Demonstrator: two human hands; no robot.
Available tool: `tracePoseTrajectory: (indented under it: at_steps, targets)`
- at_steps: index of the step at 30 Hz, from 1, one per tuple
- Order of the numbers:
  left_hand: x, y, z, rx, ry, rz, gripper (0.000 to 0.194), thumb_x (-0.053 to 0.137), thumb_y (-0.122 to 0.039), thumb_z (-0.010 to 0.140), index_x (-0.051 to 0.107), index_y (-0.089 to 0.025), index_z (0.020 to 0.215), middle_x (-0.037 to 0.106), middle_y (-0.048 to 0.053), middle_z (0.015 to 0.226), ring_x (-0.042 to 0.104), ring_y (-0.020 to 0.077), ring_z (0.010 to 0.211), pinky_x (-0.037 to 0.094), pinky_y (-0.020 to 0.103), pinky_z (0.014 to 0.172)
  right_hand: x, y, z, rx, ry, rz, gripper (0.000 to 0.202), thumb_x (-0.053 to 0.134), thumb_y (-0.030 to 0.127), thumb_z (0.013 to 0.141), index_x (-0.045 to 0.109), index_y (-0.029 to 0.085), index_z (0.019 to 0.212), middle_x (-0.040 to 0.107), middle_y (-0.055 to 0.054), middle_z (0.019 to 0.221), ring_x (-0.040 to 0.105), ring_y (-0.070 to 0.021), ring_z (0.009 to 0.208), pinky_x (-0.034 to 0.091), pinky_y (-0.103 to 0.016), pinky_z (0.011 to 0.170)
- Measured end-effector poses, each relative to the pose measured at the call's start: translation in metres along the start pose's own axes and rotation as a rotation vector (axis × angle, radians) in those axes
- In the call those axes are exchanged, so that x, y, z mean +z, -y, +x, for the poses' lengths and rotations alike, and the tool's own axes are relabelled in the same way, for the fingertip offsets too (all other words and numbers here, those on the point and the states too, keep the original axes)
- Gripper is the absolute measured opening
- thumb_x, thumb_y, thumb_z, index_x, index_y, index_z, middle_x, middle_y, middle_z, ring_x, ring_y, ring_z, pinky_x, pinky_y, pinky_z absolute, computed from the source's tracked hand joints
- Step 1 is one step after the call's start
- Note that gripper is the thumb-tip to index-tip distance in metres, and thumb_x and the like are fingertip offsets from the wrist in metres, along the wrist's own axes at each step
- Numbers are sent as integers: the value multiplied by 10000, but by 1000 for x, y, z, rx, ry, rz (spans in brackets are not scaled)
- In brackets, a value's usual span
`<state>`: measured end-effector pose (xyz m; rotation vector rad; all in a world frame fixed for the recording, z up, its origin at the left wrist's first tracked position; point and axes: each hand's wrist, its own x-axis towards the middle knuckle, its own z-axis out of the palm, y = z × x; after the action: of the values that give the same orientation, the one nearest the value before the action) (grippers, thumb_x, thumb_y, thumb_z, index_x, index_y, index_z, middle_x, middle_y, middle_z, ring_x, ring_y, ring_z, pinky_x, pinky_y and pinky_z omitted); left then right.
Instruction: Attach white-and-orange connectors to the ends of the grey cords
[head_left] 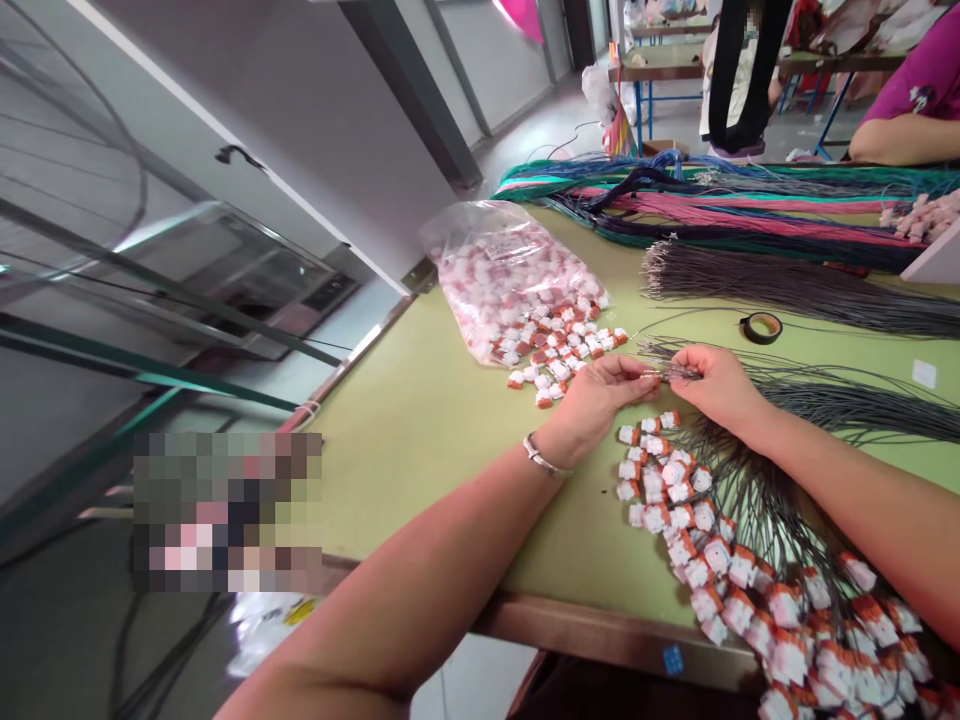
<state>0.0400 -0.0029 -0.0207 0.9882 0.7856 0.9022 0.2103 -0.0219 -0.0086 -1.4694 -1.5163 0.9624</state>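
Note:
My left hand (596, 395), with a silver bangle at the wrist, pinches a small connector, of which only an orange bit shows at the fingertips. Close beside it, my right hand (712, 385) is closed on thin dark wires (684, 372) whose ends point toward the left fingertips. Whether wire and connector touch is too small to tell. Below both hands lies a pile of wires with white-and-orange connectors (716, 555) on their ends, hanging over the table's front edge. Loose connectors (559, 350) spill from a clear plastic bag (510, 260) left of my hands.
On the green table (405, 450), a bundle of dark wires (787, 280) and a roll of black tape (761, 327) lie beyond my right hand. Coloured wires (712, 205) stretch across the far side. A co-worker's arm (904, 140) rests at the far right.

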Motion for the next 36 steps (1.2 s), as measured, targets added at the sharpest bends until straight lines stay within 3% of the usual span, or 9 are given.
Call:
tracePoseTrajectory:
  at_steps: [10,21,29,32,36]
  targets:
    - [8,6,5,26,2,41,207,832,-172,595,668,-122,712,716,24,742,636,107,675,520,259,730,7,-7,0,50,-6,-39,45,568,230,616,541,199,637,569,21,583,463,-127,553,362,-267,560]
    - [2,7,4,17,30,-10,259,856,-225,590,675,-125,747,709,14,737,648,105,670,538,263,731,1,-1,1,47,2,43,50,553,224,575,542,183,601,517,40,538,402,-98,519,324,-246,528]
    - [9,4,6,49,17,108,241,842,-250,590,688,-125,727,703,23,726,615,104,662,517,254,705,5,-3,2,77,3,29,58,557,218,578,518,199,616,542,30,554,439,-118,538,337,-254,534]
    - [9,1,2,64,33,228,187,783,-246,654,695,-129,771,700,26,740,605,104,648,514,260,685,2,-6,3,36,8,43,62,578,231,592,539,193,621,548,25,576,450,-123,560,348,-260,557]
    - [3,-9,-7,98,100,704,72,696,-197,703,705,-145,752,702,33,732,599,120,634,493,256,632,-4,-8,5,-12,-106,131,179,618,352,677,587,180,637,520,24,557,444,-126,557,349,-271,557]
